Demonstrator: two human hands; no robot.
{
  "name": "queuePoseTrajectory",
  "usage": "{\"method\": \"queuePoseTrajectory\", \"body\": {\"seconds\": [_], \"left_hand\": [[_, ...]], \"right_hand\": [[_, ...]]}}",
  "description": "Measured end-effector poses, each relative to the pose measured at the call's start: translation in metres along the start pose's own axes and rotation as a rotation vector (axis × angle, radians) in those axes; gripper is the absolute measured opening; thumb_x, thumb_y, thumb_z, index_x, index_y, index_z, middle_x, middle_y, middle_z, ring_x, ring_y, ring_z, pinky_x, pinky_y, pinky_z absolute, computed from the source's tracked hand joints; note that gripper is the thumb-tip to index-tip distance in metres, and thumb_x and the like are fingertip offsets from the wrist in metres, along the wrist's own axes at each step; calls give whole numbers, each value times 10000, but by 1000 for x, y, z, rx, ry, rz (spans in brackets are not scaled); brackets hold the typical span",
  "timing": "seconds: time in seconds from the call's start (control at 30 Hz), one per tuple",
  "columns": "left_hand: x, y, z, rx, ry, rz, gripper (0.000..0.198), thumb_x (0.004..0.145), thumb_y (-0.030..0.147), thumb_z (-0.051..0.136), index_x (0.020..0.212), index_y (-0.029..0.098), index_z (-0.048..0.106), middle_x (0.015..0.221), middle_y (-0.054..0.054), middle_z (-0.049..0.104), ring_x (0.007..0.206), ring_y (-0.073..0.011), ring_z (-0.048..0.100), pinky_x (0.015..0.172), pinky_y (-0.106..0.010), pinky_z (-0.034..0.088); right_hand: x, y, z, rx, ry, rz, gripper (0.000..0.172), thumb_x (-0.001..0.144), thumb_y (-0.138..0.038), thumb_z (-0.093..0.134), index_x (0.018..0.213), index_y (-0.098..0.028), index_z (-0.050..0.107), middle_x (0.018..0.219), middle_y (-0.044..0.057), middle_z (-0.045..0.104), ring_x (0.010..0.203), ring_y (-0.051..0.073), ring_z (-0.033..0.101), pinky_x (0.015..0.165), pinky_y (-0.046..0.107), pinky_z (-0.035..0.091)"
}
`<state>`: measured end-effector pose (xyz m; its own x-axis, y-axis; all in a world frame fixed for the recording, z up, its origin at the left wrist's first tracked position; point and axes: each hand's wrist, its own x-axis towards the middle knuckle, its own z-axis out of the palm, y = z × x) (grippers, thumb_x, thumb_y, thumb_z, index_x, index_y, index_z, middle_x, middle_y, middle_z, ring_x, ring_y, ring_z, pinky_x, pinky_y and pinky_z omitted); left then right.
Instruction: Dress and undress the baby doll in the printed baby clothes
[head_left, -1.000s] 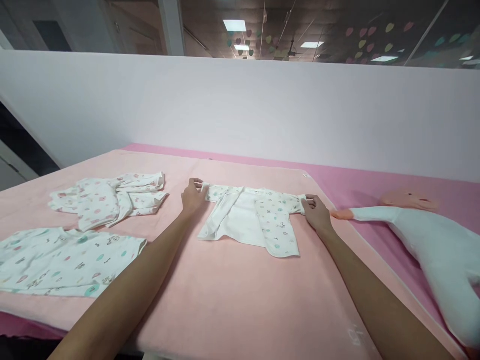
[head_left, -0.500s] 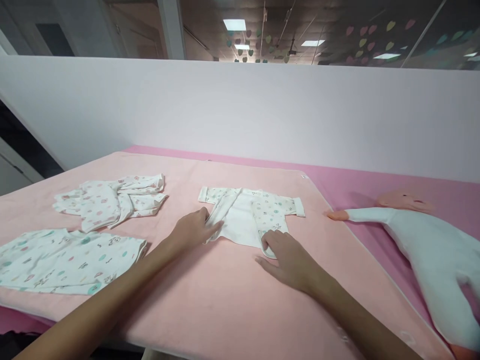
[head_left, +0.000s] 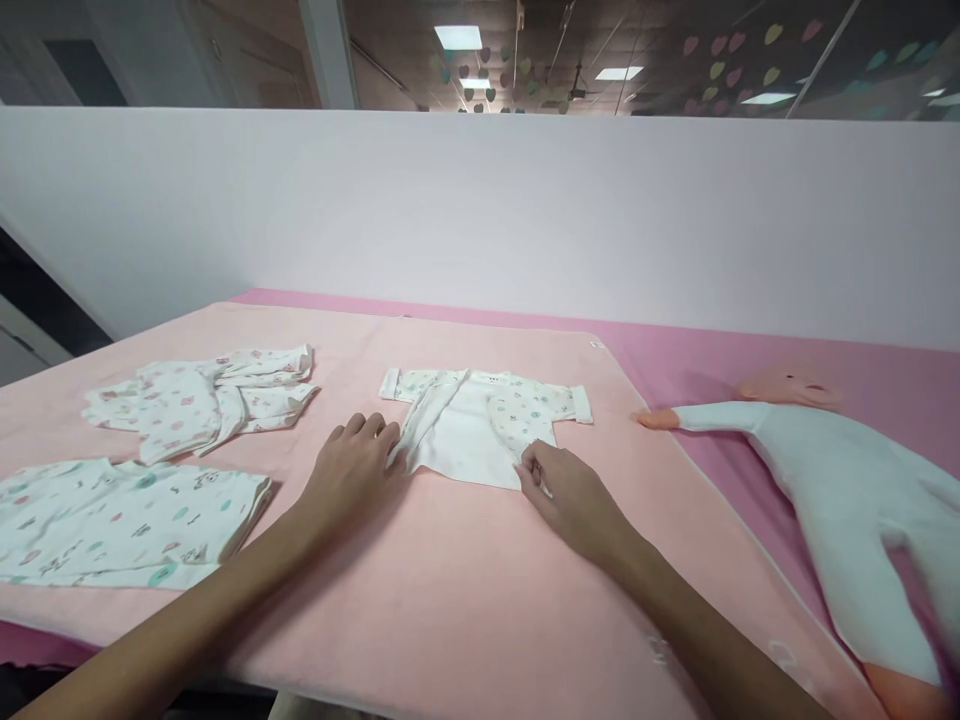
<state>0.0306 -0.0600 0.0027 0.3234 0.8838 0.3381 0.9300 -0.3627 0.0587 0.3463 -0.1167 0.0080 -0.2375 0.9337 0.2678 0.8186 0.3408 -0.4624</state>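
A small white baby shirt [head_left: 466,430] with a tiny print lies spread on the pink mat [head_left: 450,580], its front flaps parted so the plain white inside shows. The lower edge of its left flap is pinched by my left hand [head_left: 352,468], whose fingers are curled. At the opposite lower corner, my right hand [head_left: 574,497] has thumb and fingertips closed on the right flap. Both sleeves stretch outward, their white cuffs folded back.
To the left lie a folded pink-printed baby garment [head_left: 191,405] and, nearer me, a white garment with green spots [head_left: 120,525]. A doll in a white suit [head_left: 840,490] rests at the right. Behind the table stands a white partition [head_left: 480,215].
My right thumb has closed toward the fingers at the right flap's corner. The left hand has shifted slightly left and its fingers are more curled. The view has moved a little to the right.
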Motion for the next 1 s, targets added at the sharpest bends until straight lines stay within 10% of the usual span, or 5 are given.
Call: {"method": "queuePoseTrajectory", "body": {"seconds": [0.17,0.37,0.6,1.0], "left_hand": [[2,1,-7,191,53,79,193,995,258,510,848,203,623,867,-96,670,844,-284,601,742,-389,388],[7,17,-10,82,140,102,236,1046,329,464,976,225,664,1002,-119,693,974,-318,612,836,-424,432],[13,47,-8,-343,-162,368,282,1039,469,502,1081,252,676,1162,-88,714,1070,-281,621,1009,-439,427],[-3,-29,8,-490,-132,191,319,983,531,569,1118,252,641,1236,-77,691,1155,-280,592,1068,-431,409]], "right_hand": [[6,3,8,257,131,61,224,1106,-437,456,991,-256,520,774,-22,572,678,165,533,656,314,444],[0,3,13,382,-126,-102,222,1050,-393,580,1248,-292,592,1285,77,644,1137,216,620,820,328,590],[1,19,-1,196,-10,-138,188,1056,-350,550,1217,-266,600,1227,98,664,1134,264,627,861,403,558],[3,32,-16,16,-131,-13,180,1036,-415,560,969,-251,591,849,-13,627,759,180,565,705,322,426]]}}
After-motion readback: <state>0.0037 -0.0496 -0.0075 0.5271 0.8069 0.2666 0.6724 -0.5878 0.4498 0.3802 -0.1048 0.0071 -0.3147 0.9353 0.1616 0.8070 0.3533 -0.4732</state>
